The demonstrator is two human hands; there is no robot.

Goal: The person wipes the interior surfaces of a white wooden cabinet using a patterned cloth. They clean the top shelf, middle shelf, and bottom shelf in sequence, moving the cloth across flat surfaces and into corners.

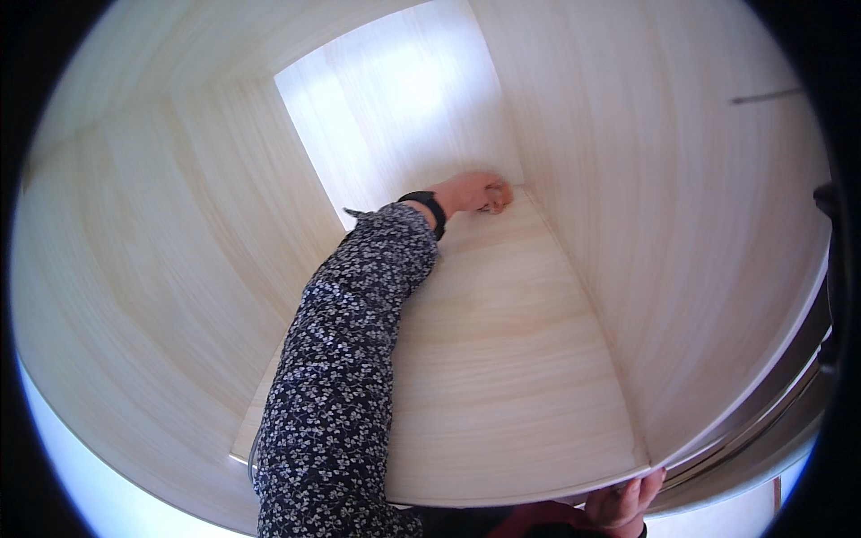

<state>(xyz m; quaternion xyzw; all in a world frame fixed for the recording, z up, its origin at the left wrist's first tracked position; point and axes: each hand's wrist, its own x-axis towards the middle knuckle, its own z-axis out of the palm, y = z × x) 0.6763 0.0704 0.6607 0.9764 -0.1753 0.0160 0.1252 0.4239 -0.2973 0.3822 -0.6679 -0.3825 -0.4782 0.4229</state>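
My left arm, in a dark sleeve with small white flowers, reaches deep into a pale wood-grain cabinet (pixel 511 359). My left hand (pixel 468 191), with a black band (pixel 423 208) at its wrist, is at the far right corner of the cabinet's bottom board. Its fingers are curled down against the board; an orange-brown patch shows at their tips, too small to identify. At the lower right, my right hand (pixel 619 504) has its fingers bent around the front edge of the cabinet, near the corner where bottom board and right side panel meet.
Wood-grain side panels rise at left (pixel 179 233) and right (pixel 628 179). Bright light falls on the back panel (pixel 395 99). A thin dark rod (pixel 765 96) shows against the right panel. Beyond the right edge are dark objects (pixel 830 269), partly cut off.
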